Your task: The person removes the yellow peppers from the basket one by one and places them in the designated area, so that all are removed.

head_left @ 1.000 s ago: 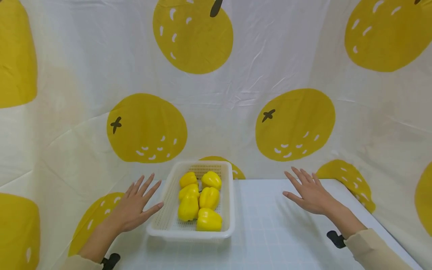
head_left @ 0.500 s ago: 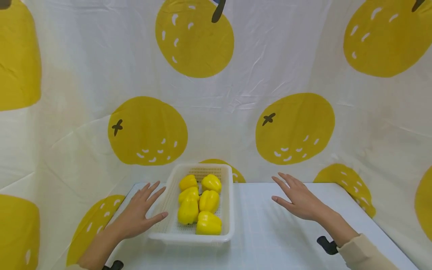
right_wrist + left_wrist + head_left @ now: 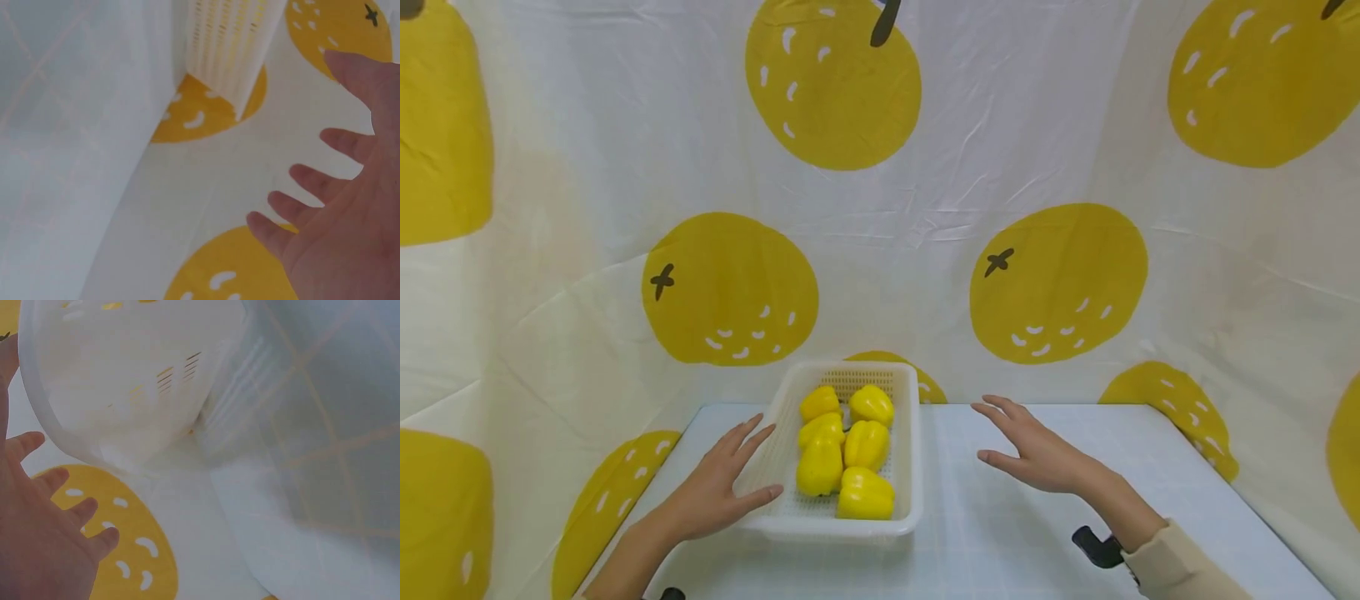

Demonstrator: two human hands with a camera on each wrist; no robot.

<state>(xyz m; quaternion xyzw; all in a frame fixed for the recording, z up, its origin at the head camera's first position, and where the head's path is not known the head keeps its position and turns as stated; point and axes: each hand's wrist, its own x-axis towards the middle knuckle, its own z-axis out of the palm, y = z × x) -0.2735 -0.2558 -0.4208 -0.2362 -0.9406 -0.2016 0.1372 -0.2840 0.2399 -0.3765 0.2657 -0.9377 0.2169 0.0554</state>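
Head view showed me the white basket [image 3: 910,433] sitting on the pale gridded table [image 3: 1015,533], close to its far edge and left of centre, with six yellow bell peppers [image 3: 865,493] packed inside. Left hand [image 3: 718,492] lay flat against the basket's left wall, fingers straight and spread wide, thumb tip at the near-left rim; it held nothing, only touched the plastic. Right hand [image 3: 1037,454] hovered above the table to the right of the basket, near it but apart, fingers likewise straight and fanned, palm down, gripping nothing. I noted a beige sleeve [image 3: 1180,567] at the right wrist and a black strap piece [image 3: 1097,546] just beside it. From the left wrist view I saw the basket's slotted side [image 3: 125,375] filling the upper left, with the splayed fingers [image 3: 44,531] of the left hand below it. Right wrist view gave me the spread fingers [image 3: 331,219] of the right hand and one slotted corner of the basket [image 3: 225,44] further off. Behind everything hung a white cloth backdrop [image 3: 925,208] printed with big yellow fruit, draping down around the table's sides.
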